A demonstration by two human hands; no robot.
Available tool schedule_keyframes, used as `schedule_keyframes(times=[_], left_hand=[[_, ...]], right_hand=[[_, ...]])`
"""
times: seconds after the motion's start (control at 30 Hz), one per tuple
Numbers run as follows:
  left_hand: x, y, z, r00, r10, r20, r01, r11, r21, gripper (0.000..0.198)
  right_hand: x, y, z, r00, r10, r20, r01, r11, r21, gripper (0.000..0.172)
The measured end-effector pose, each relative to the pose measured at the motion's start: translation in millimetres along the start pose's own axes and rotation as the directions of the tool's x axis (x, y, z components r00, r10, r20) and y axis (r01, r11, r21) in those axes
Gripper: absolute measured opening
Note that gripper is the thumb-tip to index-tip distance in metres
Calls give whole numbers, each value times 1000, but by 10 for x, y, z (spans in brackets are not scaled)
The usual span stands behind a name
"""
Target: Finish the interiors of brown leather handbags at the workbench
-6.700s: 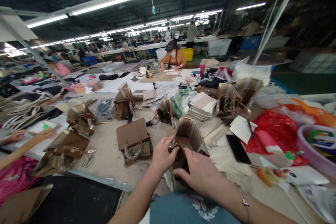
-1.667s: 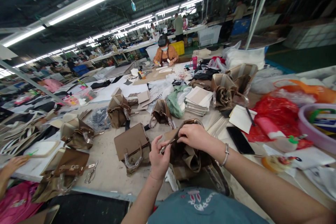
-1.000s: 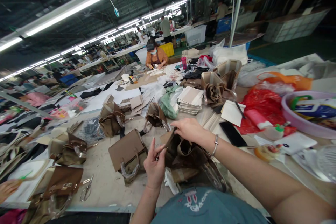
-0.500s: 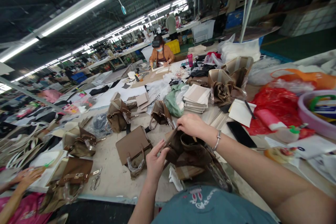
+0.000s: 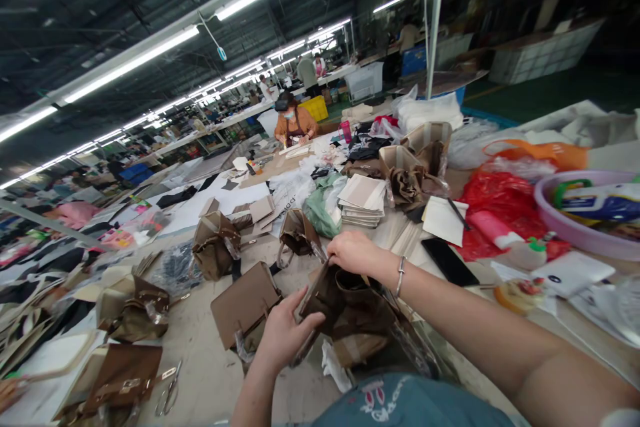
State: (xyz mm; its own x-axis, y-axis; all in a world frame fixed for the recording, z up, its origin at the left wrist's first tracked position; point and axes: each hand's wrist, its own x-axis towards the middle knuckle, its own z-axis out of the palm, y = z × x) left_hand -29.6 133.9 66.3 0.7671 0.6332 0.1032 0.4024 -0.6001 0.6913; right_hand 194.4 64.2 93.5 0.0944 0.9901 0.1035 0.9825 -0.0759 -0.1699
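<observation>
Midway, by the look of it: brown handbag [image 5: 357,310] open and slack, mouth gaping, flap not closed, body not yet squared up like the bags farther off. Sits at the near edge of the worktop [image 5: 200,347], just in front of the body, between both hands. Around it, more brown bags: a flat bag [image 5: 243,300] just to the left, two upright bags [image 5: 216,250] farther back, others at the near left beside scissors [image 5: 169,392].

Left hand [image 5: 280,340]: curled partway, thumb on top and fingers beneath a stiff brown panel at the handbag's left side, gripping it firmly. Right hand [image 5: 353,251]: closed loosely over the handbag's far rim, fingertips hidden behind or inside it, bracelet at the wrist; cannot tell what exactly is pinched there.

To the right, well apart: black phone [image 5: 447,261], stack of pale cards [image 5: 363,199], red plastic bag [image 5: 500,203], pink basin [image 5: 575,230]. Far across the worktop, a co-worker [image 5: 293,125] bent over separate work.
</observation>
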Motion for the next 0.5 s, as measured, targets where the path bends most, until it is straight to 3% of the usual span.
schedule_keyframes(times=[0.1, 0.27, 0.37, 0.5], left_hand=[[224, 157, -66, 994, 77, 82, -86, 988, 126, 52], [613, 236, 196, 978, 171, 116, -196, 947, 256, 16], [689, 213, 302, 983, 136, 123, -168, 938, 302, 26], [674, 215, 292, 990, 24, 137, -68, 942, 329, 31]], right_hand=[[14, -10, 0, 1000, 9, -2, -9, 1000, 2, 20], [-4, 35, -22, 999, 41, 9, -42, 999, 19, 20], [-97, 82, -55, 999, 41, 8, -42, 996, 75, 25], [-236, 96, -69, 993, 118, -23, -116, 990, 77, 51]])
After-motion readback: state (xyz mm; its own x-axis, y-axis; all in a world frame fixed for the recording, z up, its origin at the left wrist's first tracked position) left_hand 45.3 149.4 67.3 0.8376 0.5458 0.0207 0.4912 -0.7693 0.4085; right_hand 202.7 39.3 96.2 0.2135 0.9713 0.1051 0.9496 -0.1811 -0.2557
